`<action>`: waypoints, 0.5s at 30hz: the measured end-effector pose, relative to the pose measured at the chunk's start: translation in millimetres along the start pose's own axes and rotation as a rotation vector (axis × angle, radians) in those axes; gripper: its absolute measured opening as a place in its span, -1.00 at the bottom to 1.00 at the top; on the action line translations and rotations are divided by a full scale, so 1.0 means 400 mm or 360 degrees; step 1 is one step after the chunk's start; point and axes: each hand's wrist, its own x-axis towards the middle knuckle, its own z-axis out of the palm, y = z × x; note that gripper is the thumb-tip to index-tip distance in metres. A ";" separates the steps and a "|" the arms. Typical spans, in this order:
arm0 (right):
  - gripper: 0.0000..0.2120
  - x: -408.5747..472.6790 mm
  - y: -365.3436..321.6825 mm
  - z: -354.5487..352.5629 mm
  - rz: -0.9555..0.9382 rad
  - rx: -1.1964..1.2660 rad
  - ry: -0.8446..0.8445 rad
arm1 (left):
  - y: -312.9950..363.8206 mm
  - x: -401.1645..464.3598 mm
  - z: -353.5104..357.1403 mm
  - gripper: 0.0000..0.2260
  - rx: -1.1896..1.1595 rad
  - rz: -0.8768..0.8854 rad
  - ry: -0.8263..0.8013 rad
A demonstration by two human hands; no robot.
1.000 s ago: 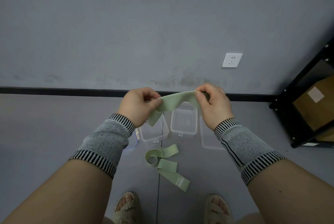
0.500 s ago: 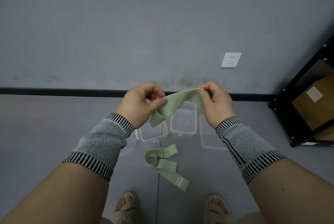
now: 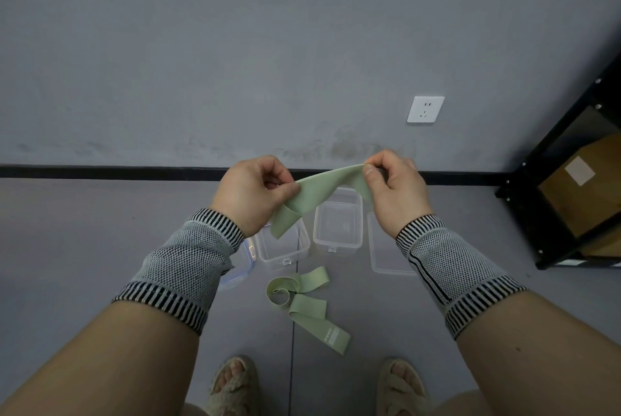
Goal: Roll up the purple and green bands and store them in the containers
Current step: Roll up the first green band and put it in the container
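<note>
Early in the job, by the look of it. Green band (image 3: 322,189) stretched in the air between left hand (image 3: 250,195) and right hand (image 3: 393,192), each pinching one end, above the floor. Rolling barely begun at the left end, at most. Second green band (image 3: 304,301) loose on the floor. Tubs (image 3: 337,224) open and apparently empty. No purple band in view.

floor right of lid (image 3: 389,247): open | shelf (image 3: 564,187) blocks far right, probably
</note>
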 end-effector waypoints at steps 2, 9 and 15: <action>-0.91 0.000 -0.001 -0.001 -0.0003 -0.0007 -0.0008 | 0.002 0.000 -0.004 -0.80 -0.0060 -0.0013 0.0000; -0.90 0.000 -0.004 0.004 -0.0036 -0.0046 -0.0045 | 0.007 0.001 -0.009 -0.79 -0.0340 -0.0094 0.0014; -0.87 0.007 0.000 0.011 0.0138 -0.0026 -0.0122 | 0.029 -0.003 0.004 -0.78 -0.0358 0.0029 0.0004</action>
